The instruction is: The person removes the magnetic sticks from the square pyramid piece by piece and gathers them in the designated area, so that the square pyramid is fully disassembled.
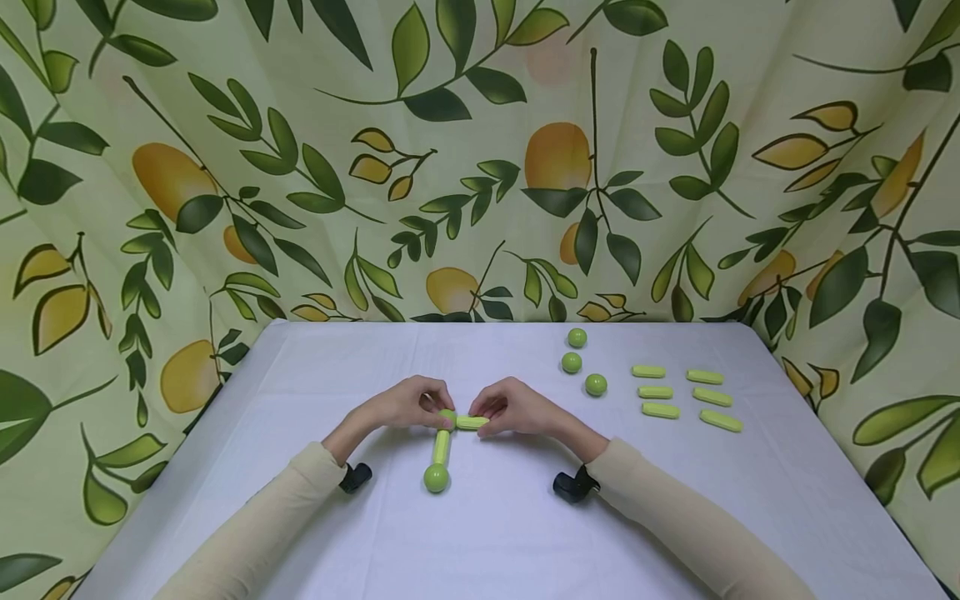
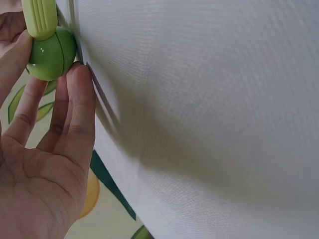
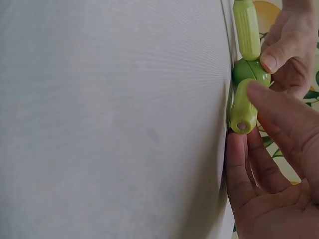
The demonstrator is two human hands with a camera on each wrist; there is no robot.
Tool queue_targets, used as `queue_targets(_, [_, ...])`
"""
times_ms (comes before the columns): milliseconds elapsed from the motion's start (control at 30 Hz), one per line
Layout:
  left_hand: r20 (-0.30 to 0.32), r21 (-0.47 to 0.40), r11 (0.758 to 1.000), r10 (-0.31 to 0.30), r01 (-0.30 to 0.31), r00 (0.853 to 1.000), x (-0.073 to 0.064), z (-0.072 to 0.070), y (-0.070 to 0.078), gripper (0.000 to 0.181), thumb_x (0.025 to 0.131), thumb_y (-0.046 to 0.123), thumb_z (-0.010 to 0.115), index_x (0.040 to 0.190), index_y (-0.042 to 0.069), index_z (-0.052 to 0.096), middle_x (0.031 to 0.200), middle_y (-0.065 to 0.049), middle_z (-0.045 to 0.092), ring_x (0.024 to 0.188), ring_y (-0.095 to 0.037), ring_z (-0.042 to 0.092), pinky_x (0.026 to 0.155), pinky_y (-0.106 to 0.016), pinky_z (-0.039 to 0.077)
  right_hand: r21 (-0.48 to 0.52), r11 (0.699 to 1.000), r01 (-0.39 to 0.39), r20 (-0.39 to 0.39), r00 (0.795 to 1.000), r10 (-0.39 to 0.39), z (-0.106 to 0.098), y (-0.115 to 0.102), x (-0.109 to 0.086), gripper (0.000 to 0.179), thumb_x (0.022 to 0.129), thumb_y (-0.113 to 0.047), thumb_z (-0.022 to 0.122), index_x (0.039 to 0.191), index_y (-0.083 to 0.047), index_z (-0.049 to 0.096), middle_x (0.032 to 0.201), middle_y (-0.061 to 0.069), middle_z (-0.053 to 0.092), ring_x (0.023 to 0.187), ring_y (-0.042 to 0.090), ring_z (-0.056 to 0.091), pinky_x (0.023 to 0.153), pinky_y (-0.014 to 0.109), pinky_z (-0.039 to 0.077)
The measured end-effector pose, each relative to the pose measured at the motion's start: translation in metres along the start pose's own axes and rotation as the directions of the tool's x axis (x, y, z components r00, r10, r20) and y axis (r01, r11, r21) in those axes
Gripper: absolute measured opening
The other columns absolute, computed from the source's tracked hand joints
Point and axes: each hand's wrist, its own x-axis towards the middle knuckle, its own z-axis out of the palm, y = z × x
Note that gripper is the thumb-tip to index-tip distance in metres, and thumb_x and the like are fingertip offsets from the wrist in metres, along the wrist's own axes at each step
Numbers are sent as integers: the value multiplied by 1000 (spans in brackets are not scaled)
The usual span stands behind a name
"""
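My left hand (image 1: 411, 403) pinches a green ball (image 2: 52, 54) between thumb and fingers, low over the table. From that ball a ribbed light-green rod (image 1: 441, 448) runs toward the near side, ending in a second green ball (image 1: 436, 477). My right hand (image 1: 517, 407) pinches another light-green rod (image 3: 243, 108) by its sides; its inner end meets the held ball. A small grey round spot shows on this rod's free end in the right wrist view. Together the pieces form a corner shape.
Three loose green balls (image 1: 596, 384) lie at the back right of the white-covered table (image 1: 495, 542). Beside them, several light-green rods (image 1: 655, 392) lie in two columns. A leaf-and-fruit patterned cloth (image 1: 480, 208) hangs behind the table.
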Motion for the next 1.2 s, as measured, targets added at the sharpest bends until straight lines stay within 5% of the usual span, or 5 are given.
queue_targets(800, [15, -11, 1000, -19, 19, 1000, 0, -1, 2, 13, 88, 7, 81, 96, 5, 72, 99, -2, 68, 93, -18, 67, 85, -29, 56, 42, 999, -13, -1, 1000, 13, -2, 0, -2, 17, 85, 7, 77, 101, 1, 77, 95, 5, 74, 83, 15, 67, 78, 27, 57])
queue_targets(1200, [23, 19, 1000, -16, 16, 1000, 2, -2, 3, 14, 88, 9, 82, 97, 5, 71, 100, -1, 68, 91, -15, 65, 85, -29, 55, 90, 996, 18, -14, 1000, -17, -28, 2, -23, 18, 87, 5, 76, 104, -1, 77, 100, 5, 74, 90, 20, 69, 81, 32, 58])
